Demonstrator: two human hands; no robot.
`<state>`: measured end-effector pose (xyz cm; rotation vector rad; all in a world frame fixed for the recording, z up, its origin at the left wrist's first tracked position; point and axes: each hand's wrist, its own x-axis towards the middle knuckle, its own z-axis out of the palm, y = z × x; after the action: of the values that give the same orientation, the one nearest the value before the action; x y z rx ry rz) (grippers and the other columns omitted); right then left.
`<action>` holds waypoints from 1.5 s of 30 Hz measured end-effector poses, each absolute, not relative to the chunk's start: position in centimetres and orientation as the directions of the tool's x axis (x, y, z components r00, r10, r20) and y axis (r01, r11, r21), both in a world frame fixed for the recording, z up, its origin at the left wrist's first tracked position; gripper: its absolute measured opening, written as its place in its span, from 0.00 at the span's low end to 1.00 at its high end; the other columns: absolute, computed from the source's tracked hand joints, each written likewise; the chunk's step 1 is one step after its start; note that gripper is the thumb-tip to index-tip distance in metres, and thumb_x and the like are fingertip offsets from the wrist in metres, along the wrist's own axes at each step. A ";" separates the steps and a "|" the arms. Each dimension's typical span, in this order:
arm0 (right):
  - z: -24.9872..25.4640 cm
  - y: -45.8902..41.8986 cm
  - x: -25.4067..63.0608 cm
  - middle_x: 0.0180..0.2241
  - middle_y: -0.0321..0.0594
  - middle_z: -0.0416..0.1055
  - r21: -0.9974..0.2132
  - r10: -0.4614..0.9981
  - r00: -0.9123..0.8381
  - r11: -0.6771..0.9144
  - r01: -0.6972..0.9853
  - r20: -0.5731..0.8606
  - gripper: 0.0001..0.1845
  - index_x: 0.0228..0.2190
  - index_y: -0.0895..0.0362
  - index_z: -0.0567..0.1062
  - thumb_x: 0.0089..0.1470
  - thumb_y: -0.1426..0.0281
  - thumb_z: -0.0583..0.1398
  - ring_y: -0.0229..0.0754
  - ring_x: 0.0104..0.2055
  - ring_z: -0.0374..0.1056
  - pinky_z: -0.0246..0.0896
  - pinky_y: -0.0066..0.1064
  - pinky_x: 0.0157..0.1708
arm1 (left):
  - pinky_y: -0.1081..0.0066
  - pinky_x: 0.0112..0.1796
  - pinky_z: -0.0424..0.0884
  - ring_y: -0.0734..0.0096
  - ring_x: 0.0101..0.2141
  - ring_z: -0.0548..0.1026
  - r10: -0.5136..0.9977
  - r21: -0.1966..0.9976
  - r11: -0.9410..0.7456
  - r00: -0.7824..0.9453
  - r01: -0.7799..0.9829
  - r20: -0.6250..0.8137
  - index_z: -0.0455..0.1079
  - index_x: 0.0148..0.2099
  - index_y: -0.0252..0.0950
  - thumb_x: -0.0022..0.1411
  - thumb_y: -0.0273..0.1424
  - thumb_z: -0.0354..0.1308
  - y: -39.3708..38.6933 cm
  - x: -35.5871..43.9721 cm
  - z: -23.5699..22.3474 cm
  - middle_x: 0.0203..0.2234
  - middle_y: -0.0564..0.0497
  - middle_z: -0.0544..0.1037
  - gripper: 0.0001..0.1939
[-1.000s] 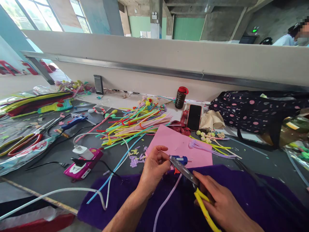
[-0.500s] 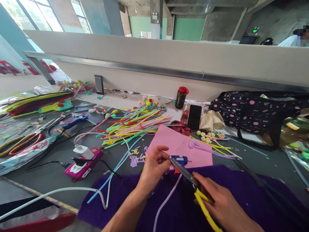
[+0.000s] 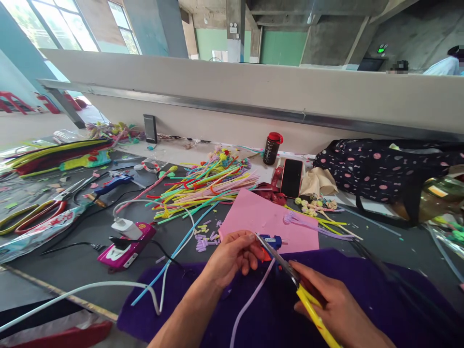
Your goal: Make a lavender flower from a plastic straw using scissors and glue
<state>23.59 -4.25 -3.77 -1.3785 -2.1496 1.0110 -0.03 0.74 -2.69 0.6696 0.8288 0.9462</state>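
My right hand [image 3: 328, 297] grips a pair of scissors [image 3: 284, 265] with yellow handles, the blades pointing up and left. The blade tips lie right beside the fingertips of my left hand [image 3: 235, 258]. Its thumb and index finger are pinched together, and whatever they hold is too small or hidden to make out. Behind the blades a blue glue gun [image 3: 272, 240] with an orange trigger rests partly on a pink sheet [image 3: 246, 217]. A lilac fuzzy stem [image 3: 248, 302] runs down the dark purple cloth [image 3: 290, 319] between my forearms, its upper end near the scissors.
A pile of coloured fuzzy stems [image 3: 206, 188] lies beyond, with short lilac cut pieces [image 3: 205, 243] nearer. On the left are a magenta power strip [image 3: 136, 249] and red-and-yellow-handled scissors [image 3: 54, 205]. A phone [image 3: 292, 178], bottle [image 3: 271, 149] and dark patterned bag [image 3: 380, 169] stand behind.
My left hand has turned and lowered slightly, its other fingers now curled lower under the pinch. The scissors and my right hand have shifted slightly down and right.
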 end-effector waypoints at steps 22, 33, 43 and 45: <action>-3.4 -4.3 23.9 0.40 0.41 0.72 -0.734 0.871 -0.491 0.318 0.600 -0.025 0.32 0.55 0.52 0.62 0.48 0.66 0.61 0.45 0.42 0.69 0.65 0.31 0.41 | 0.84 0.09 0.53 0.83 0.09 0.64 0.864 0.713 0.488 0.396 -0.504 -0.311 0.67 0.24 0.30 0.48 0.32 0.62 0.8 -0.3 -3.2 0.14 0.50 0.74 0.10; -4.0 -4.7 23.0 0.37 0.36 0.65 -0.752 0.908 -0.418 0.305 0.585 0.044 0.33 0.56 0.50 0.54 0.50 0.65 0.58 0.40 0.34 0.65 0.63 0.30 0.37 | 0.84 0.12 0.56 0.84 0.12 0.65 0.950 0.794 0.312 0.156 -0.522 -0.271 0.68 0.28 0.32 0.51 0.34 0.62 -0.3 2.0 -2.8 0.16 0.54 0.74 0.10; -5.2 -4.4 22.8 0.43 0.40 0.65 -0.630 0.875 -0.443 0.459 0.627 0.196 0.31 0.58 0.50 0.51 0.54 0.68 0.55 0.42 0.39 0.65 0.63 0.32 0.39 | 0.84 0.12 0.56 0.84 0.12 0.65 0.957 0.848 0.286 0.174 -0.447 -0.232 0.67 0.27 0.32 0.51 0.36 0.61 -0.9 3.1 -3.4 0.17 0.54 0.73 0.11; -5.1 -4.4 22.9 0.43 0.41 0.65 -0.617 0.867 -0.453 0.476 0.627 0.209 0.30 0.58 0.50 0.50 0.55 0.67 0.54 0.42 0.39 0.65 0.64 0.33 0.37 | 0.84 0.13 0.57 0.84 0.13 0.66 0.959 0.863 0.276 0.183 -0.423 -0.217 0.66 0.27 0.32 0.52 0.35 0.61 -0.8 2.9 -3.4 0.18 0.54 0.74 0.11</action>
<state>22.88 -4.44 -5.15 -1.2358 -2.2240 0.6329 2.93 -0.80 -3.40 0.7507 0.8915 1.1156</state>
